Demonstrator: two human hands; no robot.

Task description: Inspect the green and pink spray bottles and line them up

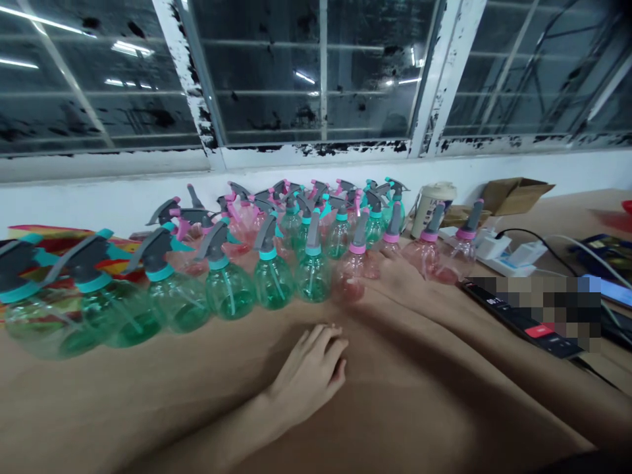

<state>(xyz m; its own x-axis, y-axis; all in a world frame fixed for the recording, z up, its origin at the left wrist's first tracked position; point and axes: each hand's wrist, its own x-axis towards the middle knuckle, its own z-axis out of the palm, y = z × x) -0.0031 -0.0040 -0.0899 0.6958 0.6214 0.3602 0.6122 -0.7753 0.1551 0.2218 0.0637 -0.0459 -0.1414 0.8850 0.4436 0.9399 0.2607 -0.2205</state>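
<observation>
My left hand lies flat on the brown table with its fingers stretched out, holding nothing. In front of it stands a row of green spray bottles with grey triggers and teal collars. My right arm reaches in from the lower right, and my right hand sits among the pink spray bottles at the row's right end. It is touching or very close to one; its fingers blend with the table and the bottles. More green and pink bottles crowd against the wall behind.
A white power strip with plugs and cables lies to the right, beside a lidded cup and an open cardboard box. A black flat device and a phone lie at the right. Colourful cloth sits at far left. Windows run above.
</observation>
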